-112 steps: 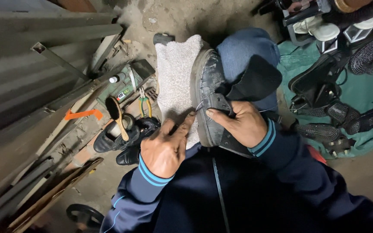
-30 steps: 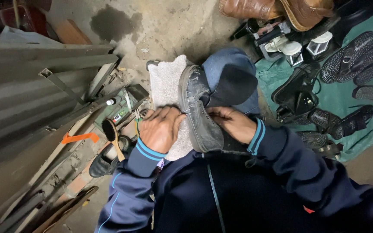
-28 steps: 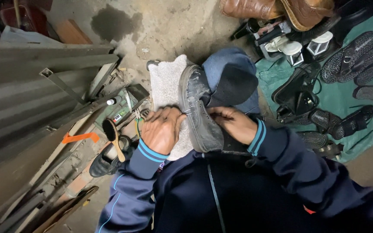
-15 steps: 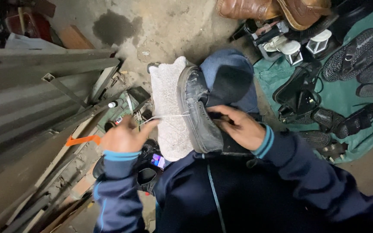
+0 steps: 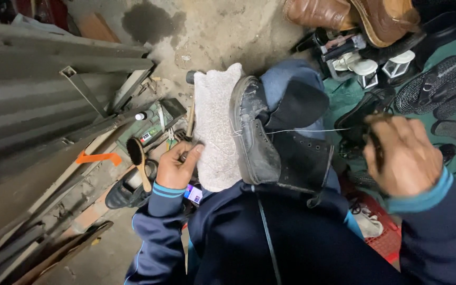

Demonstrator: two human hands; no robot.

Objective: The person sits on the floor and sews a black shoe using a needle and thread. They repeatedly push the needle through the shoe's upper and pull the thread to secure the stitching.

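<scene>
A dark navy tracksuit jacket with light blue cuff bands [image 5: 302,237] fills the lower frame. On the person's lap lies a pale grey woolly cloth [image 5: 215,132], and on it, sole edge up, rests a worn black leather ankle boot [image 5: 270,142]. The right hand [image 5: 402,155] is drawn out well to the right of the boot, fist closed around a dark tool handle, pulling a thin white thread [image 5: 312,130] taut from the boot's seam. The left hand [image 5: 178,166] rests on the cloth's edge, fingers curled around a small metal tool. Nearby on the floor lies a wooden-handled brush [image 5: 139,161]. With neither hand steadying the boot, a hard pull could likely snap the thread or drag the boot off the lap.
</scene>
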